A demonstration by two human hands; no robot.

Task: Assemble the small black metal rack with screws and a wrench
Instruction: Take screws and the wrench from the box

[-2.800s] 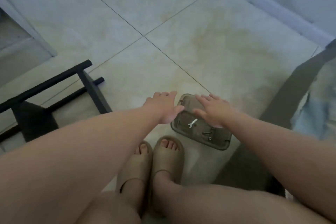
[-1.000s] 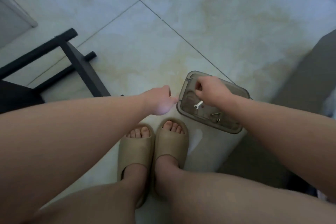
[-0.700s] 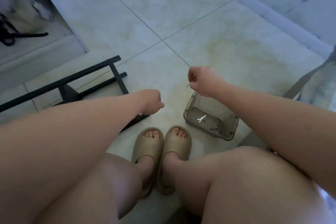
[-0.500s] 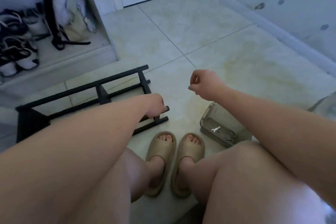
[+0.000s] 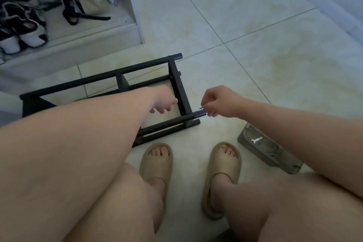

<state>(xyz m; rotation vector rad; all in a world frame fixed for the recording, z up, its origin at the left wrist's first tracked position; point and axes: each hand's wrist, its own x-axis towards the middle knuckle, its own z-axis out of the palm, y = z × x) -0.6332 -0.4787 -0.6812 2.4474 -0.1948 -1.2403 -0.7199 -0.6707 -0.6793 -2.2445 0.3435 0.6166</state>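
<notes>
The black metal rack (image 5: 177, 82) lies on its side on the tiled floor, left of centre. My left hand (image 5: 164, 101) reaches inside the frame with curled fingers beside the end upright; what it holds, if anything, is hidden. My right hand (image 5: 220, 102) pinches a thin screw (image 5: 202, 107) just above the open end of the rack's lower black tube (image 5: 197, 114). A small silver wrench (image 5: 256, 140) lies in the translucent grey tray (image 5: 284, 163) at the lower right, partly behind my right forearm.
My feet in beige slides (image 5: 224, 165) rest on the floor in front of the rack. A low white shelf (image 5: 78, 39) with shoes and bags stands at the back left. A white wall base (image 5: 334, 6) runs along the right.
My right hand picked a screw out of the tray and carried it left to the end of the rack's tube. My left hand moved to the rack. The view swung left.
</notes>
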